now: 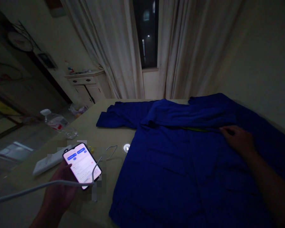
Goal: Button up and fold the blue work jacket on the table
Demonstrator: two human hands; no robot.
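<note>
My left hand [59, 186] is closed around a smartphone [82, 164] with a lit screen, held above the table at the left. A pale cable [59, 182] crosses in front of that hand and loops over the phone. A dark blue jacket [171, 164] lies spread on the table, one sleeve [192, 114] folded across its upper part. At the right end of that sleeve, the fingers of my right hand [238, 139] are pinched at the cloth. A thin yellow-green strip [196, 129] shows under the sleeve's edge.
A clear plastic bottle [59, 123] with a white cap tilts at the table's left edge. Near the phone lie a white oblong object [51, 161] and a small round white item [126, 147]. Curtains [109, 47] and a low cabinet [87, 84] stand beyond the table [90, 131].
</note>
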